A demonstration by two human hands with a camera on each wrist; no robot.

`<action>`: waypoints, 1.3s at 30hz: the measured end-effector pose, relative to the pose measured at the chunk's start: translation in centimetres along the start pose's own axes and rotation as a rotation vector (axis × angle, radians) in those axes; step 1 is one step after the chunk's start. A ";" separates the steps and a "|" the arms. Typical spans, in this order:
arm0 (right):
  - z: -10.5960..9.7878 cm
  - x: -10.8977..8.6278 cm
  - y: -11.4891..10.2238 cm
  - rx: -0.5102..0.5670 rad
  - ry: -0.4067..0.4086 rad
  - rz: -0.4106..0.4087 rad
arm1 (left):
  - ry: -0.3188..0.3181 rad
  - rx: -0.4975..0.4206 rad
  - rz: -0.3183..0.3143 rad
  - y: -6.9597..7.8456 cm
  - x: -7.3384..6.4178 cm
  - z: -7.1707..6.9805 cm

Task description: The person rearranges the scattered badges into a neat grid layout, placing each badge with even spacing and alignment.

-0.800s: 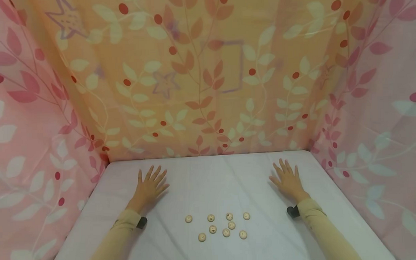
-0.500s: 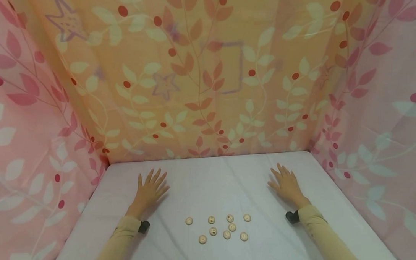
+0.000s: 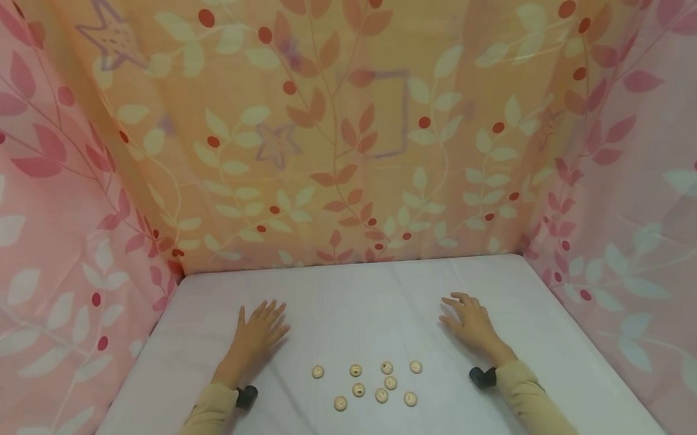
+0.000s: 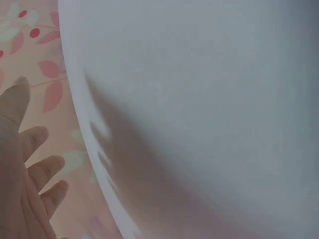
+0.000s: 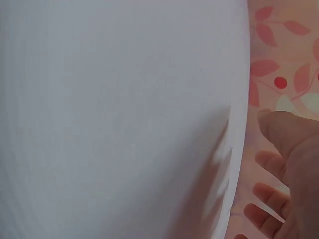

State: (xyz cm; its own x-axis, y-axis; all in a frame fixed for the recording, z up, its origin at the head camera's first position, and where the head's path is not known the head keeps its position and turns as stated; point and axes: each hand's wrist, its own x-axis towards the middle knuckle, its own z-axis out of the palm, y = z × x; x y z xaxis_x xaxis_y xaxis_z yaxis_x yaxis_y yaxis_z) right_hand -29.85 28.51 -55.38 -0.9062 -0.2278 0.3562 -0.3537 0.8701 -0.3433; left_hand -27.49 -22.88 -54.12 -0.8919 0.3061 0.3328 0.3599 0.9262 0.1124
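Note:
Several small round wooden discs (image 3: 358, 390) with dark marks on their faces lie in a loose group on the white table (image 3: 352, 320), near the front middle. My left hand (image 3: 256, 333) is over the table to the left of them, fingers spread and holding nothing. On the other side my right hand (image 3: 472, 322) hovers with slightly bent, relaxed fingers, also holding nothing. Both wrist views show a hand, the left (image 4: 30, 164) and the right (image 5: 289, 174), above the cloth with its shadow below. The discs do not appear in either wrist view.
A yellow-orange leaf-patterned curtain (image 3: 346, 147) hangs behind the table's far edge. Pink patterned curtains stand at the left (image 3: 50, 253) and right (image 3: 643, 233). A small black device (image 3: 247, 396) is worn at the left wrist, another (image 3: 482, 377) at the right.
Both hands have drawn back from the far edge toward me, and the right has moved slightly inward. The right fingers have bent a little from being spread. The discs lie as before.

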 end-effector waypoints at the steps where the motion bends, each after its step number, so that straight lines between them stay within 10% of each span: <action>1: 0.1 -0.1 -0.2 0.011 -0.007 0.004 | 0.005 -0.015 0.004 0.2 -0.2 0.0; 8: 0.7 -1.0 -1.6 0.041 -0.071 0.022 | 0.001 -0.061 0.053 1.4 -1.3 -0.4; 17: 0.7 -2.1 -3.3 0.080 -0.090 0.000 | -0.188 -0.210 0.091 3.2 -1.6 -0.9; 26: 0.8 -2.7 -4.9 0.130 -0.161 0.019 | -0.123 -0.340 0.257 5.1 -1.5 -1.2; 39: 0.9 -3.7 -6.7 0.286 -0.253 -0.059 | -0.246 -0.457 0.143 6.2 -1.7 -0.3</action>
State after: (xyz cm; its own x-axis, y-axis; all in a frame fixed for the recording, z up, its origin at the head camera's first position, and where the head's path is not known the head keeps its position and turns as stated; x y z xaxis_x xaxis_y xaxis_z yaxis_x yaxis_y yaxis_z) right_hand -24.31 23.11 -55.15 -0.8983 -0.4054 0.1695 -0.4250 0.7034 -0.5697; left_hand -23.68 -17.74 -53.71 -0.8436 0.5151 0.1518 0.5157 0.6984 0.4962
